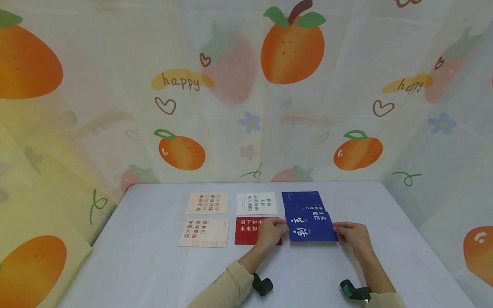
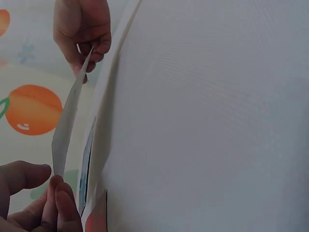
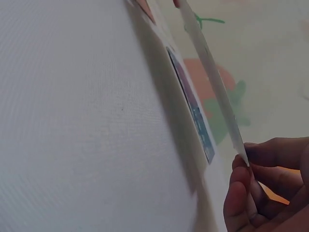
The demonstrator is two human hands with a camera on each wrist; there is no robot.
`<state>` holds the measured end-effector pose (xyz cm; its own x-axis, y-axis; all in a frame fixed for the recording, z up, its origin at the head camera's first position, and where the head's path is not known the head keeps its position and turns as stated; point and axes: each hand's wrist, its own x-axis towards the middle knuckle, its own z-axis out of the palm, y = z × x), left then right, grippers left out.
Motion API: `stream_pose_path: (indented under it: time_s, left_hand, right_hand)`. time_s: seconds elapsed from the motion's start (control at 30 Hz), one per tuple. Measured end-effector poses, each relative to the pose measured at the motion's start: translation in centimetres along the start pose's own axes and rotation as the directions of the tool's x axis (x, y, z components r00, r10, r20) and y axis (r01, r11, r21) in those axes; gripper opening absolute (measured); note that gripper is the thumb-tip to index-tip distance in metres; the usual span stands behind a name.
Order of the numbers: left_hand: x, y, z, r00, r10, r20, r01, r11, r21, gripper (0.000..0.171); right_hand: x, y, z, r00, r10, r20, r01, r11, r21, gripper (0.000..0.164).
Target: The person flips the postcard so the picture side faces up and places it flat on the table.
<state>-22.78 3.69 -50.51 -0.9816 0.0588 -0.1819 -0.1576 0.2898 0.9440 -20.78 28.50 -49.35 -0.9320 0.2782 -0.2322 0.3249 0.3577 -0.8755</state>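
A blue card (image 1: pixel 312 229) with white characters is held up by its two short sides. My left hand (image 1: pixel 271 233) pinches its left edge, and my right hand (image 1: pixel 353 238) pinches the right edge between thumb and fingers. Edge-on, the card (image 2: pixel 67 121) is raised off the tabletop in the left wrist view. Behind it lies a second blue card (image 1: pixel 300 200), its near part hidden by the held one. My left hand overlaps a red card (image 1: pixel 246 231) in the head view.
A white card (image 1: pixel 256 203) lies behind the red one. To the left are two cream cards, a far one (image 1: pixel 207 202) and a near one (image 1: pixel 204 233). All lie on a white-covered table (image 1: pixel 146 273). A fruit-print curtain (image 1: pixel 231 141) stands behind the table.
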Motion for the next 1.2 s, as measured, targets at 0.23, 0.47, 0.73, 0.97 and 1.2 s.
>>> stream_pose_path:
  time_s: [0.23,0.47,0.73,0.97,1.2]
  left_hand:
    - [-0.1,-0.5,0.2,0.997,0.057,0.044,-0.060,0.996,0.073,0.023]
    - [-0.2,-0.5,0.5,0.994,0.080,0.073,-0.088,0.990,0.112,0.028]
    - [0.1,-0.3,0.8,0.991,0.111,0.075,-0.122,0.978,0.169,0.027]
    - [0.2,-0.2,0.9,0.990,0.120,0.068,-0.132,0.969,0.210,0.025]
    - [0.0,-0.3,1.0,0.994,0.085,0.066,-0.098,0.970,0.225,0.024]
  right_hand:
    - [0.0,0.5,0.2,1.000,-0.017,0.000,0.017,0.997,-0.080,0.032]
    - [0.0,0.7,0.2,1.000,-0.029,-0.002,0.029,0.992,-0.123,0.030]
    - [0.0,0.7,0.2,0.999,-0.040,0.002,0.039,0.988,-0.151,0.030]
    - [-0.1,0.3,0.3,0.998,-0.057,0.000,0.056,0.983,-0.173,0.030]
    - [0.0,0.5,0.6,0.998,-0.058,0.011,0.060,0.970,-0.234,0.027]
